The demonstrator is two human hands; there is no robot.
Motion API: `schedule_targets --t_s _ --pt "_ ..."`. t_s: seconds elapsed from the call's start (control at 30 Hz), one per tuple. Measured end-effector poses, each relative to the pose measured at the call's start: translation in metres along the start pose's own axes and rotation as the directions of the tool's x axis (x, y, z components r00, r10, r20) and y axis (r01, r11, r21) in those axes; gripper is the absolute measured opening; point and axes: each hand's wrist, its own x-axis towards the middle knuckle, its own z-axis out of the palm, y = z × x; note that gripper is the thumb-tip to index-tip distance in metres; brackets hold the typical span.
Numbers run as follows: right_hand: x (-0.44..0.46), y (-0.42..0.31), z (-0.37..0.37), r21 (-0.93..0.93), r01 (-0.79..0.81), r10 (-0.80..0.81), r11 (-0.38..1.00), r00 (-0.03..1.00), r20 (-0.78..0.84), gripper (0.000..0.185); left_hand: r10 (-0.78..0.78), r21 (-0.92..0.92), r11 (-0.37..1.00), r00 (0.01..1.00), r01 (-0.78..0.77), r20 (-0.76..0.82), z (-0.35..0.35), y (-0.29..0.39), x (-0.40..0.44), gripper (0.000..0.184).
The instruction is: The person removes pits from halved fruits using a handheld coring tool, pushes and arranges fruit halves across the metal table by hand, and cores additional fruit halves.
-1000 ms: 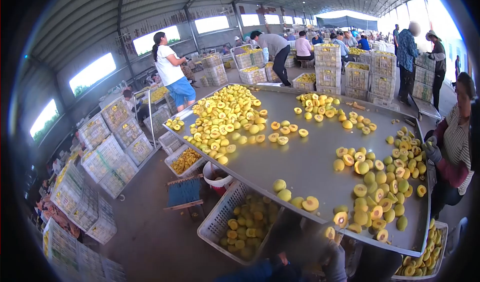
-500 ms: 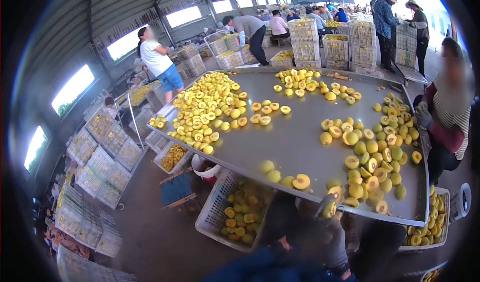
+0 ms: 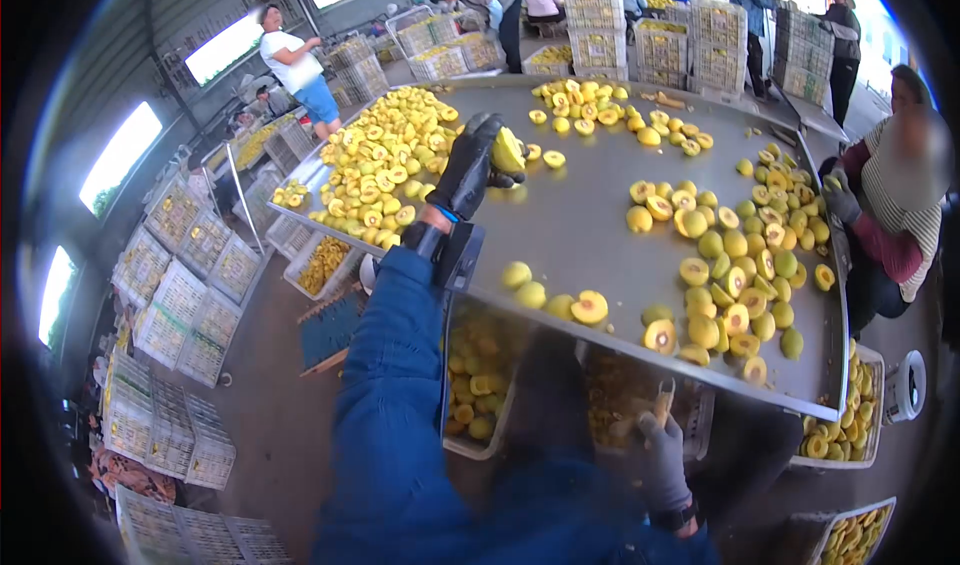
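Head view: holding a rounded yellow piece of fruit (image 3: 508, 152) in the black-gloved left hand (image 3: 468, 170), half closed around it, above the grey metal worktop (image 3: 590, 235), near a heap of yellow fruit halves (image 3: 390, 150); possibly risking a drop through loose hold on slick skin. Looking smooth and plump. Gripping a slim pale tool (image 3: 665, 399) in the nearly closed, grey-gloved right hand (image 3: 662, 462).

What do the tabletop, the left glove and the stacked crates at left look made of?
Tabletop: bare metal, probably steel; smooth grey sheen, soft reflections, thin raised rim.
Left glove: black, perhaps rubber or coated fabric; close-fitting, but the surface is unclear.
Stacked crates: likely molded plastic; pale, with regular openings in the walls.
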Motion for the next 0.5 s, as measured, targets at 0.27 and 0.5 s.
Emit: schedule_targets --t_s 0.27,0.5 --pt "0.008 0.003 0.014 -0.165 -0.112 0.107 0.98 0.993 -0.04 0.029 0.105 0.173 0.983 0.957 -0.059 -0.269 -0.045 -0.018 -0.037 0.066" --pt "0.003 -0.009 0.044 -0.201 -0.02 0.036 0.979 0.996 0.079 0.033 -0.034 -0.39 0.921 0.999 0.021 -0.027 -0.014 -0.046 -0.094 0.043"
